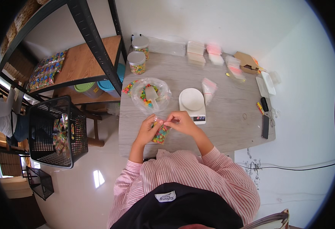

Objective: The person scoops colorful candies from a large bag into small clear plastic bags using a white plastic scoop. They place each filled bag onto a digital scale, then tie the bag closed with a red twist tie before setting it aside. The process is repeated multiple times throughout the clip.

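Note:
Both my hands pinch the top edge of a small clear zip bag of colourful candy-like pieces, near the table's front edge. My left hand grips its left corner, and my right hand holds the right part of the top. Beyond them lies a large open plastic bag of the same pieces, with a translucent scoop resting inside. A white digital kitchen scale with a bare round platform stands beyond my right hand. Right of the scale are small empty zip bags.
Two lidded jars stand at the back left; stacks of zip bags and an open cardboard box lie along the back. Left are a shelf and a black plastic crate holding filled packets. A person sits at far left.

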Motion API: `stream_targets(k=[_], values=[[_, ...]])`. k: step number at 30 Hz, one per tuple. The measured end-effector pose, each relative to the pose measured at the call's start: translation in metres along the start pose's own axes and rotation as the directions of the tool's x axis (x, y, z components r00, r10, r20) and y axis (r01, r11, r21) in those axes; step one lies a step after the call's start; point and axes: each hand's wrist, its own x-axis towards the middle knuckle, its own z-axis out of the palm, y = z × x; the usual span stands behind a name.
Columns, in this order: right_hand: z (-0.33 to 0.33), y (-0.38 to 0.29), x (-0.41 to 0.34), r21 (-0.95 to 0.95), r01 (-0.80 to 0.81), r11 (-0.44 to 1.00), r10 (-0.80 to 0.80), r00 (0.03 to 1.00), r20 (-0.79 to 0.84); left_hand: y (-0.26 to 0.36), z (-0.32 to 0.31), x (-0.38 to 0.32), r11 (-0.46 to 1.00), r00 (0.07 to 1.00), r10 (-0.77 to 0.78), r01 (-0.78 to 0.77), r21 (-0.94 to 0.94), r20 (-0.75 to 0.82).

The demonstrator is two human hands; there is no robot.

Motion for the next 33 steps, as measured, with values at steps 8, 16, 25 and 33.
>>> stream_targets(k=[8,16,25,33], values=[[-0.102,0.068,-0.016,0.052,-0.105,0.993,0.111,0.707,-0.699,0.003,0.002,-0.013,0.991,0.938,-0.103,0.069,-0.111,-0.332],[-0.137,0.147,-0.01,-0.126,-0.293,0.948,0.069,0.574,-0.816,-0.001,-0.015,-0.035,0.988,0.892,-0.147,0.113,-0.102,-0.428],[-0.136,0.144,-0.022,0.003,-0.307,0.952,0.1,0.303,-0.948,-0.007,-0.029,-0.054,0.986,0.822,-0.165,0.126,-0.108,-0.545],[-0.14,0.146,-0.044,0.04,-0.315,0.948,0.13,0.27,-0.954,-0.003,-0.039,-0.062,0.98,0.757,-0.199,0.149,-0.133,-0.623]])
